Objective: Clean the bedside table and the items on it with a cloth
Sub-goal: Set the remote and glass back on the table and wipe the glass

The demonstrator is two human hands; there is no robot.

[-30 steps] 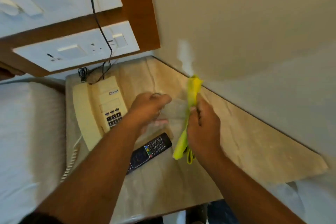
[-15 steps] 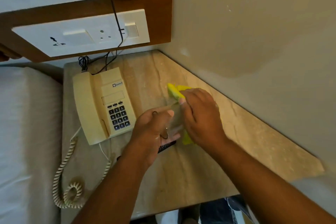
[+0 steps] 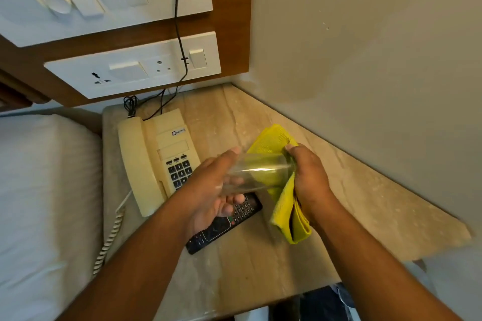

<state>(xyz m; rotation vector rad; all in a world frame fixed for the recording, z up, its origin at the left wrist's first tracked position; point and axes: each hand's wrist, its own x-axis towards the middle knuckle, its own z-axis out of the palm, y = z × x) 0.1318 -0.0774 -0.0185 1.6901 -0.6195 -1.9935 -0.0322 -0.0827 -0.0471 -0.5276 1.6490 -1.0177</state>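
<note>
My left hand (image 3: 211,190) holds a clear drinking glass (image 3: 257,173) on its side above the marble bedside table (image 3: 365,206). My right hand (image 3: 309,177) grips a yellow cloth (image 3: 283,214) and presses it against the glass's open end. The cloth hangs down folded below my right hand. A cream telephone (image 3: 154,156) sits at the table's back left. A black remote (image 3: 221,227) lies on the table under my left hand, partly hidden by it.
White switch and socket panels (image 3: 135,70) sit on the wooden wall board behind the table, with a black cable (image 3: 180,41) running down to the phone. The coiled handset cord (image 3: 109,237) hangs at the table's left edge beside the white bed (image 3: 39,190). A beige wall bounds the right.
My hands have drawn apart a little and lifted, so the glass now shows lying sideways between them. The yellow cloth now wraps the glass's far end and hangs lower.
</note>
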